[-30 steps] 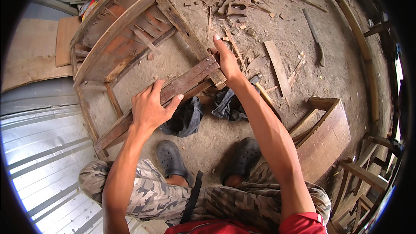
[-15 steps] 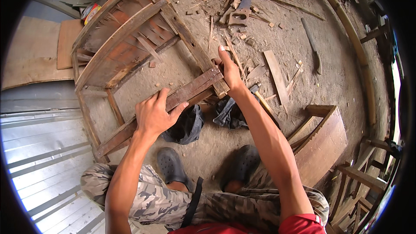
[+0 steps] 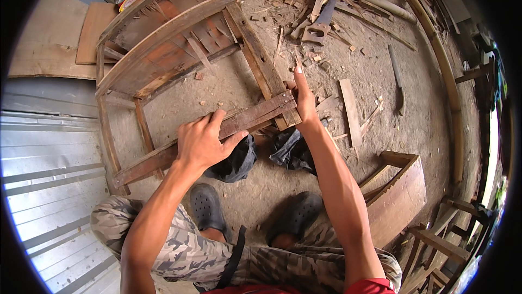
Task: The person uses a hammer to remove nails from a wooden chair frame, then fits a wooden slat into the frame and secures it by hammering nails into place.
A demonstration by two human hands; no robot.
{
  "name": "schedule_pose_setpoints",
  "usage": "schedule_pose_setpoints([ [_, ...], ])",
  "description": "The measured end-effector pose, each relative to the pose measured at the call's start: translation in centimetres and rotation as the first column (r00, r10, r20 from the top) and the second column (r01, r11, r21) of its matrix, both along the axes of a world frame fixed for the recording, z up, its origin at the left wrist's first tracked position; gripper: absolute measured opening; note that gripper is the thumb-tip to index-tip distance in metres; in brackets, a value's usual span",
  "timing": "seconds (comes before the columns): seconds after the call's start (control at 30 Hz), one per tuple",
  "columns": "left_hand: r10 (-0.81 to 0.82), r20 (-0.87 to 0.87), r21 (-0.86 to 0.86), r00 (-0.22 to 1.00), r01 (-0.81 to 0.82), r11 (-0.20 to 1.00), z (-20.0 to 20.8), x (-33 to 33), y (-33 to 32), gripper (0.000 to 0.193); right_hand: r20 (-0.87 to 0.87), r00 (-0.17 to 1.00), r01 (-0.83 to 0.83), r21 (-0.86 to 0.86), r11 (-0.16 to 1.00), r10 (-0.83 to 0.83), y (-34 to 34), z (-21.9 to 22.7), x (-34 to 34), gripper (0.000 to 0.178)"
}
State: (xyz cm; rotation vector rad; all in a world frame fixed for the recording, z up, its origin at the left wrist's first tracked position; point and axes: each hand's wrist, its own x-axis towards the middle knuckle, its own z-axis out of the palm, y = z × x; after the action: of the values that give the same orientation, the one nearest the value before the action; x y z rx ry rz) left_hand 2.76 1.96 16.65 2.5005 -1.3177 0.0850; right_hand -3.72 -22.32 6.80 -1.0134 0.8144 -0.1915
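Note:
An old wooden furniture frame, with curved rails and broken slats at its far end, lies tilted in front of me. My left hand is closed over its near brown rail, with the thumb along the near side. My right hand wraps round the corner at the rail's right end, thumb pointing up; its fingers are partly hidden behind the wood. Crumpled dark cloth shows below the rail, and a second dark cloth bundle lies beside my right forearm.
A handsaw lies among wood scraps at the far side. To the right are a long-bladed knife, a thin board and a broken wooden box piece. Corrugated metal sheeting stands at left. A bamboo pole runs along the right.
The near rail's right end and my right hand appear shifted right and slightly down. The surroundings have shifted too, as the view has turned a little. Both hands keep their grip.

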Motion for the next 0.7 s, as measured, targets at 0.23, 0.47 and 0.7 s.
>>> schedule_pose_setpoints([
  [0.23,0.0,-0.001,-0.047,1.0,-0.001,0.999,-0.2,0.0,-0.3,0.059,0.033,0.999,0.029,0.086,0.996,-0.032,-0.2,-0.4,0.0,0.084],
  [0.47,0.013,-0.026,-0.035,1.0,-0.014,0.999,0.2,-0.4,-0.4,0.06,0.039,0.999,0.006,0.095,0.995,-0.009,-0.7,-0.5,0.1,0.075],
  [0.7,0.039,-0.01,0.002,0.999,-0.039,0.999,-0.2,-0.2,-0.3,0.069,0.087,0.996,-0.04,0.108,0.993,0.031,0.6,3.3,-0.5,0.081],
])
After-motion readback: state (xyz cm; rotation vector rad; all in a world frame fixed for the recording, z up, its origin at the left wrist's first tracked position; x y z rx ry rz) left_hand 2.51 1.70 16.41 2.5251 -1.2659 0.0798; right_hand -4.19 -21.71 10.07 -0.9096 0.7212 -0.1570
